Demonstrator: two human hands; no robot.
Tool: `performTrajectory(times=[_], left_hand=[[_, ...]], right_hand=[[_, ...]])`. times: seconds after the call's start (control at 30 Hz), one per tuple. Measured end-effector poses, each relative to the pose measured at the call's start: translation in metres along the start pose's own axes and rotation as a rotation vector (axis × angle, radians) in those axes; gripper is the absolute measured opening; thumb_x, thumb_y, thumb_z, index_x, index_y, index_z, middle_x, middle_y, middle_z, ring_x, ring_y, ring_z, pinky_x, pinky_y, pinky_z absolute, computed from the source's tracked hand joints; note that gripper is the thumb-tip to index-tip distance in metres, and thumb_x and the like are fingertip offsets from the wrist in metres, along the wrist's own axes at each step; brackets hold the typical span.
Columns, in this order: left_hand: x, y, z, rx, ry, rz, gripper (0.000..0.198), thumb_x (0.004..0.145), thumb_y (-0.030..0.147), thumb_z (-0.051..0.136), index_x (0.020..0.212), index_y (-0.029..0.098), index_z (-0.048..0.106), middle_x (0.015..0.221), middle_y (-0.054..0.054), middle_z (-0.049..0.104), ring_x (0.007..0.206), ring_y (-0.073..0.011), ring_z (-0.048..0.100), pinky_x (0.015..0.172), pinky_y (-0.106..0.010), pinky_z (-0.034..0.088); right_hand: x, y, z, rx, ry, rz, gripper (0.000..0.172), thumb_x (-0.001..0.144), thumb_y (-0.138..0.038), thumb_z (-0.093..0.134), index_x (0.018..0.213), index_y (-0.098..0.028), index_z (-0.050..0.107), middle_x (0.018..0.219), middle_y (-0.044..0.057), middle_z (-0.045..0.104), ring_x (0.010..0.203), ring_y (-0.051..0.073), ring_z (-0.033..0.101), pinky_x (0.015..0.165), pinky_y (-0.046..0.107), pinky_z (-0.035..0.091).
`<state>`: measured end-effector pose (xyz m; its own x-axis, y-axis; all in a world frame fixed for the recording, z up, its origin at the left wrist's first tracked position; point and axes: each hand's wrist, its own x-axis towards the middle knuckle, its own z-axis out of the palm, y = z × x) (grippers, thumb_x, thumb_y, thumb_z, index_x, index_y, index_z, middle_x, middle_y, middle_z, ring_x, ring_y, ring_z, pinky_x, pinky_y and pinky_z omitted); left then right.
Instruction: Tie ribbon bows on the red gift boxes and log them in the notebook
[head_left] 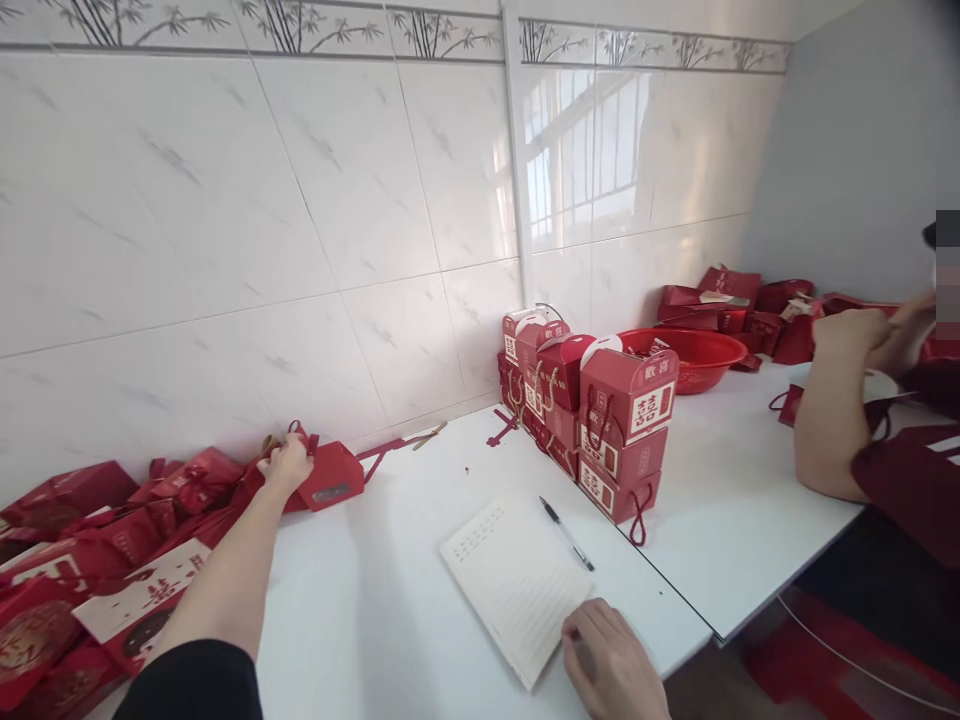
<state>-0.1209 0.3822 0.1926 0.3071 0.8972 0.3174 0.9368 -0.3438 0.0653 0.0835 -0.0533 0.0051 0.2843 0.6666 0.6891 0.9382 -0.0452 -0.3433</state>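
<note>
My left hand (286, 463) reaches far to the left and is closed on a flat unfolded red gift box (330, 477) at the edge of a heap of flat red boxes (82, 560) against the tiled wall. My right hand (611, 660) rests near the table's front edge, fingers curled, touching the corner of an open lined notebook (514, 580). A black pen (566, 533) lies just beyond the notebook's far right corner. Assembled red boxes with cord handles (600, 420) are stacked in rows behind the pen.
A red plastic basin (694, 355) stands behind the stacked boxes. More flat red boxes (731, 300) pile up at the far right corner. Another person's arms (832, 410) work at the right side of the white table (390, 600).
</note>
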Motion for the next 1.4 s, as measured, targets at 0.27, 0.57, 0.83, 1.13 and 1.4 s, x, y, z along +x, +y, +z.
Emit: performTrajectory(times=[0.27,0.57,0.83,1.13,1.4], left_hand=[[-0.040,0.024,-0.020,-0.268,0.042,0.148,0.019,0.074,0.026,0.051,0.087,0.019,0.063,0.100,-0.009,0.069,0.100,-0.0274,0.061,0.088,-0.037,0.045],[-0.143,0.120,-0.053,-0.743,0.212,0.420,0.017,0.077,0.027,0.056,0.087,0.016,0.065,0.092,-0.004,0.066,0.088,-0.0165,0.063,0.084,-0.028,0.050],[-0.284,0.175,-0.032,-1.086,-0.078,0.697,0.011,0.077,0.012,0.057,0.082,0.019,0.063,0.078,-0.002,0.062,0.074,-0.0130,0.062,0.070,-0.025,0.051],[-0.310,0.184,-0.015,-1.296,-0.147,0.637,0.009,0.078,0.013,0.054,0.083,0.018,0.060,0.080,-0.003,0.062,0.076,-0.0135,0.061,0.071,-0.026,0.051],[-0.320,0.196,-0.007,-1.439,-0.060,0.442,0.007,0.082,0.024,0.057,0.079,0.019,0.053,0.083,-0.002,0.066,0.077,-0.0122,0.064,0.070,-0.024,0.052]], right_hand=[[0.009,-0.011,-0.004,0.008,-0.332,0.066,0.040,0.076,-0.013,0.045,0.115,-0.017,0.056,0.118,0.009,0.058,0.109,0.027,0.050,0.080,0.038,0.043],[0.049,-0.018,0.020,0.364,-0.346,0.159,0.035,0.083,-0.023,0.043,0.114,-0.012,0.055,0.114,0.018,0.061,0.105,0.029,0.057,0.080,0.043,0.049],[0.062,-0.021,-0.066,0.413,0.250,0.192,0.030,0.088,-0.029,0.047,0.116,-0.017,0.046,0.112,0.014,0.055,0.105,0.023,0.053,0.084,0.040,0.047],[0.064,-0.049,-0.084,0.502,-0.016,0.134,0.010,0.087,-0.022,0.047,0.089,-0.020,0.057,0.082,0.004,0.060,0.075,0.016,0.056,0.066,0.029,0.046],[0.066,-0.054,-0.071,0.548,0.104,0.300,0.014,0.089,-0.026,0.050,0.079,-0.021,0.060,0.074,0.001,0.059,0.069,0.016,0.055,0.063,0.028,0.045]])
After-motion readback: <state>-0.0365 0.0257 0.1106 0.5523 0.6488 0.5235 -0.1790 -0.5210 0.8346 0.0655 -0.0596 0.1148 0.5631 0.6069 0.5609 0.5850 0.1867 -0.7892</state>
